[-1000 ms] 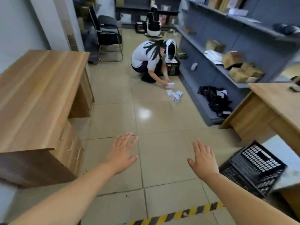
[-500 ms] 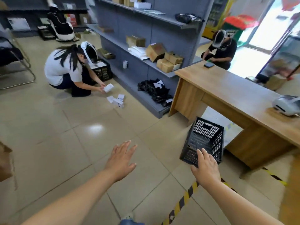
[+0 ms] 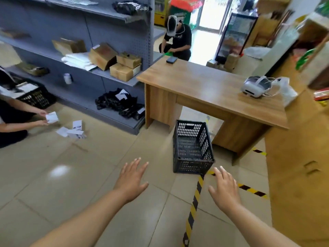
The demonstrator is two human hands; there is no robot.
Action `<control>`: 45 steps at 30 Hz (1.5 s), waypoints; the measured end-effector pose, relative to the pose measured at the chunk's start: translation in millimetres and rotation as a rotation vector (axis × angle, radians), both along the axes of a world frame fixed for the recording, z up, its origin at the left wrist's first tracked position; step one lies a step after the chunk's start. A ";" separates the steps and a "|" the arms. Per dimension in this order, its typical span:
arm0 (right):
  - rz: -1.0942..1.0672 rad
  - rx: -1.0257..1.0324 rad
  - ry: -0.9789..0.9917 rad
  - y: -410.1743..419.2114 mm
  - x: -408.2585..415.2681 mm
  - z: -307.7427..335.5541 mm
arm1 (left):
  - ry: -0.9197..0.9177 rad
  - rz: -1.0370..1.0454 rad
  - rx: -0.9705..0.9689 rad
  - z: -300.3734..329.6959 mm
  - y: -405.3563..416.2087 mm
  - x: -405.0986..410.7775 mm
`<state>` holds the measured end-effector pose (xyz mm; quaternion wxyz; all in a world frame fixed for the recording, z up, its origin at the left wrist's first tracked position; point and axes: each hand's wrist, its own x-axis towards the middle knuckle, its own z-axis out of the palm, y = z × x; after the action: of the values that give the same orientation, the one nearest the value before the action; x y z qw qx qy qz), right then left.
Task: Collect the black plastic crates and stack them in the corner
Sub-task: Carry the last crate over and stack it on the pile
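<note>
Beige floor tiles [image 3: 71,184], glossy enough to throw back a ceiling light, run from under me to the grey shelving on the far left. On them, just beyond my fingertips, stands a black plastic crate [image 3: 193,148], upright, mouth up, its walls and base a lattice of small holes with a slot handle cut in the far end. Its long axis runs away from me, so a short end faces me. It lies ahead and slightly right of centre, between my two hands: my right hand [image 3: 225,189] is nearer its near right corner, my left hand [image 3: 132,177] sits further off to the left. Both hands are spread flat, palms down, fingers straight, holding nothing and touching nothing. I judge the next move to be a reach forward to take the crate by its rim or sides.

Yellow-and-black hazard tape [image 3: 195,200] crosses the floor under the crate's near corner. A wooden desk [image 3: 213,86] stands just beyond and right of the crate, bearing a white headset [image 3: 255,86] and a dark phone [image 3: 171,60]. Far left, a second black crate [image 3: 38,98] sits by a crouching person sorting white cards [image 3: 71,130]. Another person sits behind the desk.
</note>
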<state>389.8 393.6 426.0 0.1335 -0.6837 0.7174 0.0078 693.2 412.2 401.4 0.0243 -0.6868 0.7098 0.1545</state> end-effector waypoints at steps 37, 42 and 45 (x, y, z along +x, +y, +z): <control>0.363 0.224 0.188 -416.1 -166.5 -79.9 | 0.139 0.167 0.223 -96.1 -358.9 -193.3; 0.387 0.293 0.177 -453.7 -164.3 -110.8 | 0.153 0.196 0.283 -123.5 -384.8 -199.7; 0.443 0.358 0.175 -474.8 -165.0 -133.3 | 0.145 0.238 0.324 -146.6 -393.7 -210.3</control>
<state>224.8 -81.3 292.7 0.1844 -0.7861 0.5466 0.2220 482.8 18.5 254.8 0.0649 -0.7402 0.5893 0.3171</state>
